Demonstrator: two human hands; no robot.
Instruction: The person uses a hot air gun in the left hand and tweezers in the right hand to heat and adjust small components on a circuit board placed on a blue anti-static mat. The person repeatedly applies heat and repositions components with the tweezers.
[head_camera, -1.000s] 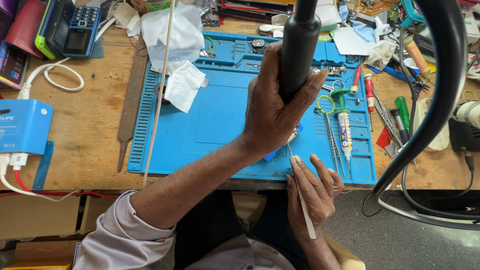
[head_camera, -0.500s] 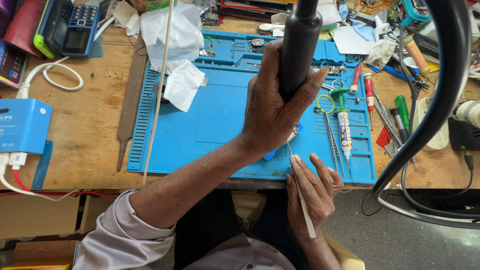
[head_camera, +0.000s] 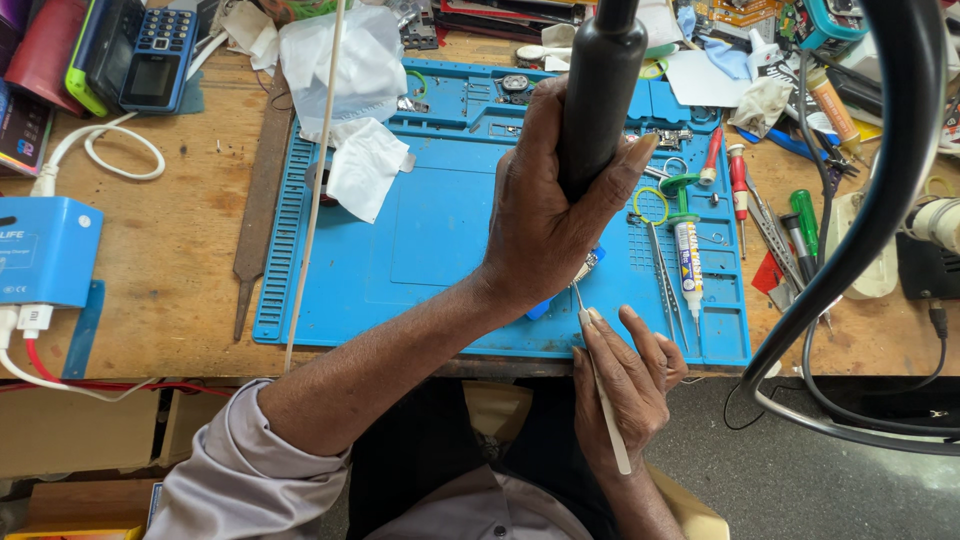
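Bright, even light; sharp; soft shadows

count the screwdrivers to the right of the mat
4: two red screwdrivers at the mat's right edge, a green one and a dark one just beyond. More may hide in the clutter.

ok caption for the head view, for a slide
Left hand grips a black handle over a blue mat; right hand holds a thin tool.

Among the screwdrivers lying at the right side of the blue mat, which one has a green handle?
The green-handled screwdriver is the one lying farthest right, just past the blue mat edge on the wood. The two other screwdrivers, left of it, have red handles.
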